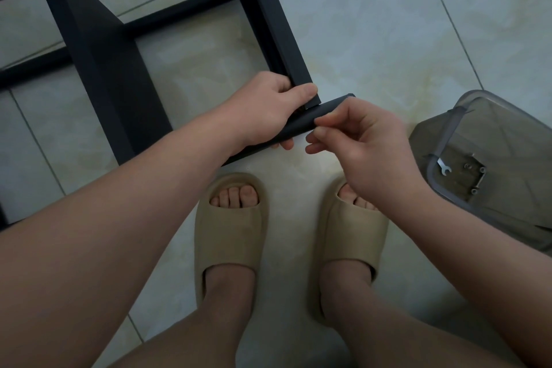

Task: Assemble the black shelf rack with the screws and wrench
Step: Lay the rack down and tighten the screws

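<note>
Left hand (268, 107) grips rack (104, 54) corner (right hand (367, 140) touches it).

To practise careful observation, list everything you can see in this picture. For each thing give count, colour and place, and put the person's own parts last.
rack: one, black, lying on the floor, upper left
bar: one, black, at the rack's near corner
box: one, clear grey, on the floor, right
wrench: one, silver, inside the box
screws: several, silver, inside the box by the wrench
floor: pale tiles, under everything
slippers: two, beige, on the feet, bottom centre
left hand: one, grips the bar against the rack's post
right hand: one, fingers pinched at the bar; anything held is too small to see
</note>
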The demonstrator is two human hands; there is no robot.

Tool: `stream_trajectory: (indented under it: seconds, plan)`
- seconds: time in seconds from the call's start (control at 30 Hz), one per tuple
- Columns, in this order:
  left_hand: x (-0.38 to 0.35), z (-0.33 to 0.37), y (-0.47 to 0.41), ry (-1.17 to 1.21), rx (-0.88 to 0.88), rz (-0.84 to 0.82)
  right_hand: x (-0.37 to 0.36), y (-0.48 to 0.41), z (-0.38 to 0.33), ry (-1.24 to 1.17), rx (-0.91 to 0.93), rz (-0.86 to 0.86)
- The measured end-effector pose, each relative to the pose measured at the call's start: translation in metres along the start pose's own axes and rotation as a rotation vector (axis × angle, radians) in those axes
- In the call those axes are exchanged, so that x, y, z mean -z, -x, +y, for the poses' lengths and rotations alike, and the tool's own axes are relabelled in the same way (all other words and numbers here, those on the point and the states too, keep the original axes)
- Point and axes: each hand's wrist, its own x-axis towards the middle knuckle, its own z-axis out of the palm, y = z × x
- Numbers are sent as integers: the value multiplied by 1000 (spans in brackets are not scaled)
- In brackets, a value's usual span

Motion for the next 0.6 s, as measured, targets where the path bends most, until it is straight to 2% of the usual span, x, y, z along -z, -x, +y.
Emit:
stream_trajectory:
  seconds: [0.5, 0.6]
  plan:
    - [3, -4, -1, 145, -23, -4, -1, 5, -11, -308, -270, -14]
    - [3, -5, -1, 164, -10, -9, -1, 6, -12, -269, -275, -3]
